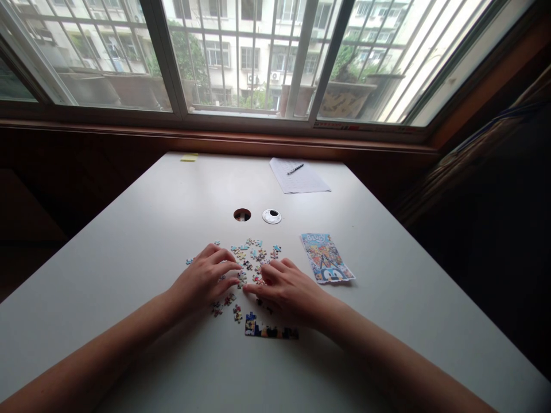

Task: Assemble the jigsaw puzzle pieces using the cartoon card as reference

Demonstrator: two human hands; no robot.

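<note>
Loose jigsaw puzzle pieces (247,265) lie scattered on the white table around both hands. My left hand (209,271) is over the left side of the pile, its fingers apart and slightly bent. Beside a small piece (241,278) in the middle, its fingertips come close to my right hand (287,288). That right hand has one finger stretched toward the left, while the others curl above the pieces. Nearest me lies a joined strip of puzzle (271,331) with dark blue and yellow parts; its upper right is partly covered by the right hand.
A colourful picture sheet (327,258) marked "Bluey" lies to the right. Farther back are a round cable hole (242,215), its loose cover (272,216), papers (297,178) with a pen (295,169), and yellow notes (189,157). A barred window rises behind the table (129,241).
</note>
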